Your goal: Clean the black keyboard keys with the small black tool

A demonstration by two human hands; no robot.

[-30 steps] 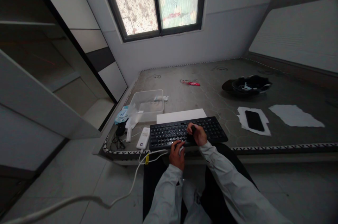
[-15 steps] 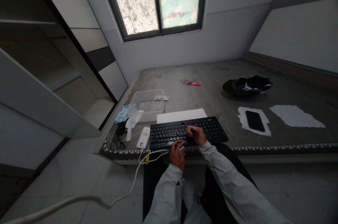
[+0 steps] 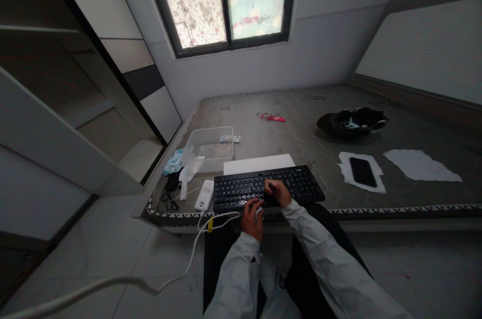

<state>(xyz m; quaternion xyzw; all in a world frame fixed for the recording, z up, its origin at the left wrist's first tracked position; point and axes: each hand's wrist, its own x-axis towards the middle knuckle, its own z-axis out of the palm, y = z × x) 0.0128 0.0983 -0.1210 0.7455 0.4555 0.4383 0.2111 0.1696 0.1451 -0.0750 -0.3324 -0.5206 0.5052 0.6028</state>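
Observation:
A black keyboard [image 3: 301,182] lies near the front edge of a grey patterned surface [image 3: 271,138]. My right hand [image 3: 277,193] rests on its middle keys, fingers closed round a small dark tool whose tip points at the keys. At the keyboard's front edge my left hand [image 3: 252,218] is curled round a small white object. Both arms wear pale grey sleeves.
Behind the keyboard lies a white sheet [image 3: 259,164]. A clear plastic tub [image 3: 211,144], a white power bank [image 3: 204,195] with a cable and small packets sit to the left. To the right a black phone [image 3: 362,171] rests on paper, by a dark helmet [image 3: 352,122].
My right hand with the dark tool has slid a little to the left across the keys. My left hand has stayed in place.

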